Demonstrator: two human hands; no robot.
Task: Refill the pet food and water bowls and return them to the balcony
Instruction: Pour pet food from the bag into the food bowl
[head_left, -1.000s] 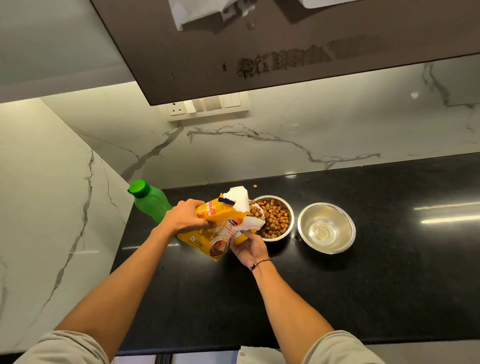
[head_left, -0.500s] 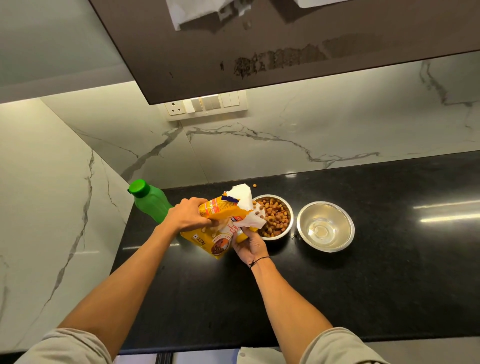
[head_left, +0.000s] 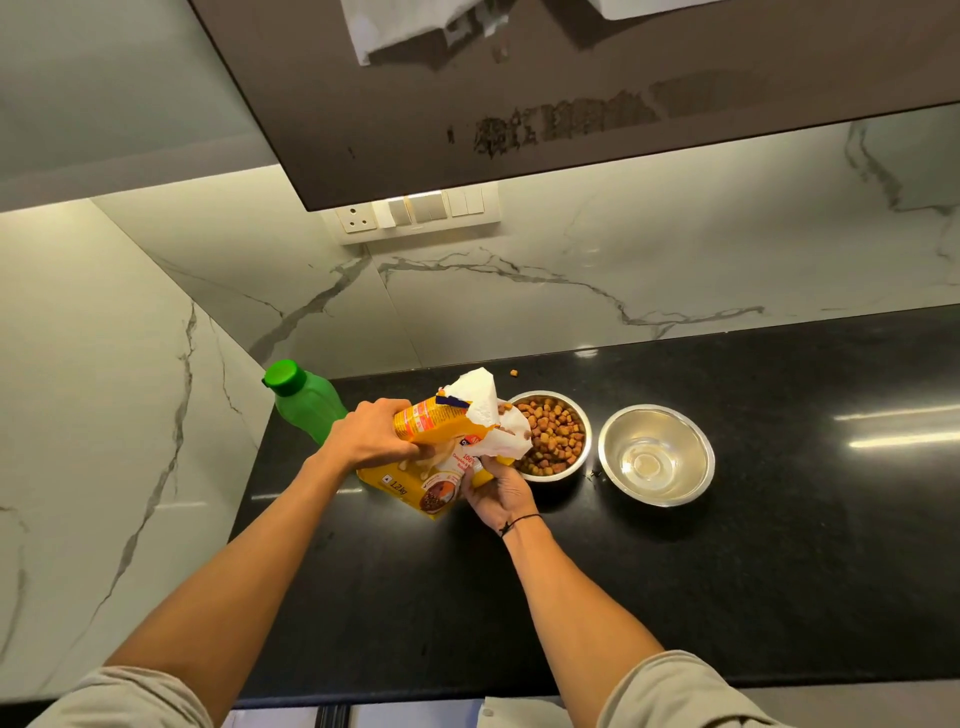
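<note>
On the black tabletop (head_left: 779, 519), a green bottle (head_left: 304, 400) is seen far left of the food bowl (head_left: 553, 434). Just left of that bowl, a yellow food bag (head_left: 431, 467) is gripped from above by the left hand (head_left: 371, 436) and from below by the right hand (head_left: 498, 491), its torn white mouth tilted over the kibble-filled bowl. Just right of it stands the water bowl (head_left: 655, 454), holding a little water.

Bare forearms, with grey-beige sleeves (head_left: 680, 696) pushed up to the elbows; a thin black cord (head_left: 521, 521) circles the right wrist.
</note>
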